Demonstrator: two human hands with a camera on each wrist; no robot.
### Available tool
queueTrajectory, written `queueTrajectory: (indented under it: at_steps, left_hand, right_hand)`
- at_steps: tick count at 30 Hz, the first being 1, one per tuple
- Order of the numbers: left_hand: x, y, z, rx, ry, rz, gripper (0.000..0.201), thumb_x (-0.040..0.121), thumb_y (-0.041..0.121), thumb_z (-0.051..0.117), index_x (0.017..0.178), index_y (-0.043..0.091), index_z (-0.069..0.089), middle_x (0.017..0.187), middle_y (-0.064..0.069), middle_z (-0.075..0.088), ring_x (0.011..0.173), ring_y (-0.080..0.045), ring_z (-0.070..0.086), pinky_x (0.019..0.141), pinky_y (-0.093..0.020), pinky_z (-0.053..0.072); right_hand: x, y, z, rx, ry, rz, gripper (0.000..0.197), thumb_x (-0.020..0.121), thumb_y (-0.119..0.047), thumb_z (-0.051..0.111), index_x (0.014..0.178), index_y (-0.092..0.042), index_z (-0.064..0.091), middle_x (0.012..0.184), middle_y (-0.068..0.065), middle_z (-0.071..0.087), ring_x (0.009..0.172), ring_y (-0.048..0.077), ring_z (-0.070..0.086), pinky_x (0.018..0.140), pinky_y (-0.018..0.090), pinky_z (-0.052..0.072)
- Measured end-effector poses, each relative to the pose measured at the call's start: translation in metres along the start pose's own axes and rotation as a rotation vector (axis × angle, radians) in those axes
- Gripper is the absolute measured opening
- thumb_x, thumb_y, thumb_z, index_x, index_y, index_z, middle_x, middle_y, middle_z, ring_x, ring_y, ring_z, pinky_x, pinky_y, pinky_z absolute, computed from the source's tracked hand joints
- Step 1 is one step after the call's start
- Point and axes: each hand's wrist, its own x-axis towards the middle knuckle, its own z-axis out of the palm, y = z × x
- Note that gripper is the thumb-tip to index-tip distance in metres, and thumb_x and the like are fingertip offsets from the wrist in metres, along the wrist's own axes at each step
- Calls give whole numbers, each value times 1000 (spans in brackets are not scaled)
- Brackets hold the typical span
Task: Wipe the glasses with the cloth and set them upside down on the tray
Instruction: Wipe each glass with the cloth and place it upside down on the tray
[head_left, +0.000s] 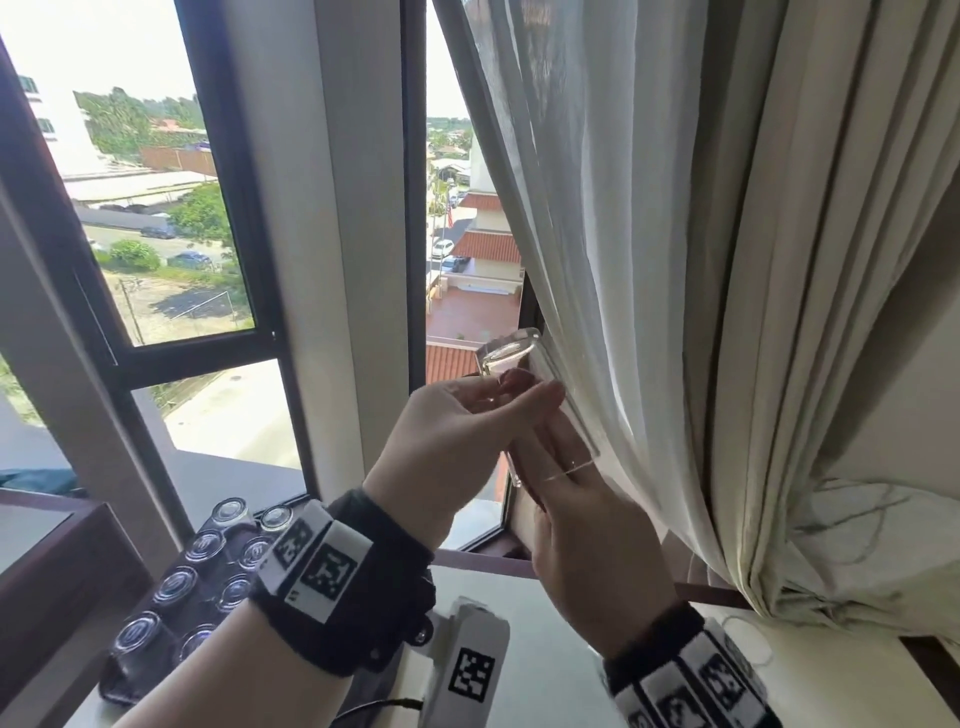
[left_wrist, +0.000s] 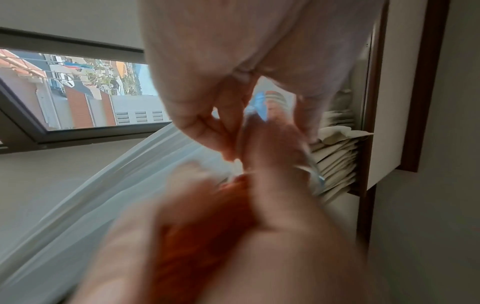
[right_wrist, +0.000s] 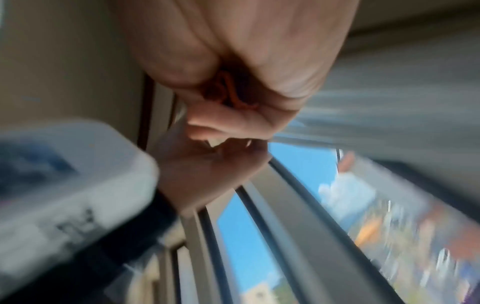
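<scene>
I hold a clear, square-sided glass (head_left: 508, 354) up against the window, base uppermost and tilted. My left hand (head_left: 483, 415) grips it just under the base, fingers curled round it. My right hand (head_left: 582, 535) reaches up from below, its fingers at the rim end of the glass. An orange-red cloth (right_wrist: 226, 92) is bunched in that palm; the left wrist view shows the cloth (left_wrist: 207, 222) blurred. Whether the fingers are inside the glass I cannot tell. Several glasses (head_left: 205, 545) stand upside down on a dark tray (head_left: 127, 691) at lower left.
A sheer white curtain (head_left: 701, 260) hangs just right of the raised glass, touching or nearly touching it. The dark window frame (head_left: 415, 208) is behind. A white counter (head_left: 545, 629) lies below my hands, with a wooden ledge (head_left: 52, 551) at left.
</scene>
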Motion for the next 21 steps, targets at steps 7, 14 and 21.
queueTrajectory:
  at_steps: [7,14,21]
  left_hand:
    - [-4,-22,0,-340,-193,-88,42,93,25,76,119,-8,70,113,-24,71,104,-33,71,96,-41,60]
    - [11,-21,6,-159,31,-97,48,82,42,82,100,-3,79,92,-19,76,86,-22,70,87,-33,60]
    - [10,-23,7,2,-68,-14,33,78,45,80,89,13,81,82,0,79,77,-9,73,74,-20,60]
  right_hand:
    - [4,-18,-18,1401,-98,320,70,96,8,55,141,-45,49,77,0,71,40,18,56,38,25,48]
    - [6,4,8,513,-37,218,74,98,-9,57,150,-51,25,103,-14,67,74,20,71,62,35,62]
    - [8,8,21,520,58,181,71,82,-5,64,141,-38,44,101,-4,71,59,19,63,56,34,59]
